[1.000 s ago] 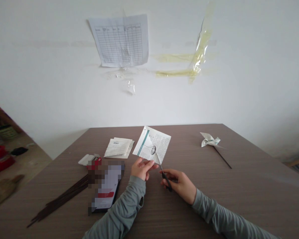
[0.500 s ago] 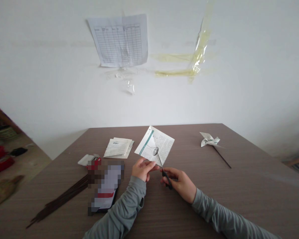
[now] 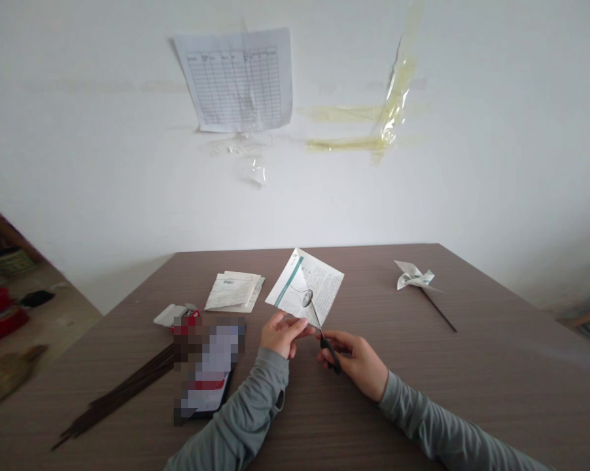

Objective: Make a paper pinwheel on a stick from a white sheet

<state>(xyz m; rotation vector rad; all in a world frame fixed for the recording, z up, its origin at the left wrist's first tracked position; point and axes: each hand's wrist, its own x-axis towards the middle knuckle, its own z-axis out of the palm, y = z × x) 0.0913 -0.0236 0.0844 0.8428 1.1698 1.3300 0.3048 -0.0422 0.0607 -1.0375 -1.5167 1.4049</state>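
Note:
A printed sheet of paper with a green stripe is pinched by its near edge in my left hand, tilted up over the table. My right hand grips the black handles of a pair of scissors, whose blades reach up to the paper's near corner. Whether the blades are parted there I cannot tell. A round dark printed picture shows on the sheet just beyond the blade tips. To the right, a paper pinwheel on a thin dark stick lies on the table.
Folded papers lie left of the sheet. Nearer stand a small red and white box, a bundle of thin dark sticks and a partly blurred phone. The table meets a white wall with a taped chart.
Almost nothing differs. Both hands, the paper and the scissors keep practically the same places.

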